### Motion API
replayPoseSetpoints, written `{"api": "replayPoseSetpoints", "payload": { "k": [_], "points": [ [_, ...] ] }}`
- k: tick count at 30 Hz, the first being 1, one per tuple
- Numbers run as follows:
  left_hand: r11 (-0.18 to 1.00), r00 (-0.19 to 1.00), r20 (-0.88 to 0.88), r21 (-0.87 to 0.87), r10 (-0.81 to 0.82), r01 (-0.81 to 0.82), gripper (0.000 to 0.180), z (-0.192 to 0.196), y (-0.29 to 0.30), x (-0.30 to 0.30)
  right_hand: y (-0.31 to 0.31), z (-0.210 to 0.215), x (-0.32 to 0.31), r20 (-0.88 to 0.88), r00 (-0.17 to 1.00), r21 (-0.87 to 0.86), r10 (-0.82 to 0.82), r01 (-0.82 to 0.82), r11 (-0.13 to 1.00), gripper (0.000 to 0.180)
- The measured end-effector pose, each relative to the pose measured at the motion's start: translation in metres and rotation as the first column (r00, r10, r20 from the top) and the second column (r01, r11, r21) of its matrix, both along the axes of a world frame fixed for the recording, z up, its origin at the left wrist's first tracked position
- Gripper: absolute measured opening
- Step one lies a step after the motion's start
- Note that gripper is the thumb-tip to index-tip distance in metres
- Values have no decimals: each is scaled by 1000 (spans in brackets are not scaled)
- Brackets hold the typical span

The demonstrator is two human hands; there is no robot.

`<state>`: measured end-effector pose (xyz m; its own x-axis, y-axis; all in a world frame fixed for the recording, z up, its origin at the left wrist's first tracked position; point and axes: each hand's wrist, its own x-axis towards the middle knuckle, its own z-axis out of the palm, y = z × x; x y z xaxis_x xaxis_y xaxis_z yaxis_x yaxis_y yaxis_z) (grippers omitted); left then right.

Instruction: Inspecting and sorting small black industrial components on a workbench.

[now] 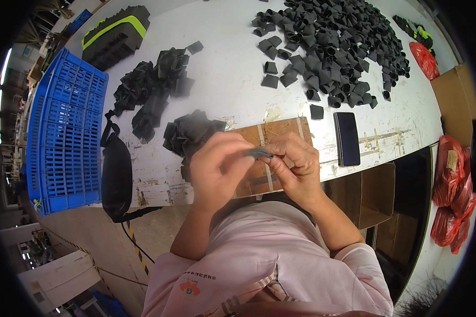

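Dark strip (pixel 259 154) is pinched between left hand (pixel 217 165) and right hand (pixel 296 161), both clamped on it above the board (pixel 280 132), probably for steady fingertip work, with folded pieces (pixel 188 132) stacked just beyond the left hand, phone (pixel 347 138) right.

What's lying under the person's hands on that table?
A brown board with pale tape strips lies on the white table, under the left hand and right hand, which pinch a small dark piece. The hands cover the board's middle.
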<state>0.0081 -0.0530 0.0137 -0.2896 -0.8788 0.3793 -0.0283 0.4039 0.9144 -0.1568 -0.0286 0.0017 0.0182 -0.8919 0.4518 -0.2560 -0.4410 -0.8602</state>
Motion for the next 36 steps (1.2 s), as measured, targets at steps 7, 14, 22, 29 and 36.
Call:
{"api": "replayPoseSetpoints", "payload": {
  "k": [7, 14, 22, 29, 36],
  "points": [
    [979, 958, -283, 203, 42, 17, 10, -15, 0, 5, 0, 26, -2, 34, 996, 177, 84, -88, 980, 15],
    [922, 824, -562, 353, 73, 160, 13, -27, 3, -3, -1, 30, 4, -93, 995, 97, 31, -22, 995, 16],
    [996, 994, -74, -49, 77, -81, 12, -1, -2, -5, 2, 34, 6, -340, 921, -309, -189, 80, 948, 25],
    [985, 967, -193, 82, 167, -153, 16, -13, 0, 2, -2, 31, 6, -308, 947, -196, -88, 27, 980, 25],
    [990, 993, 26, -86, 112, -109, 11, -3, 1, 4, -7, 18, -1, -438, 893, -282, -100, -31, 959, 25]
  ]
}}
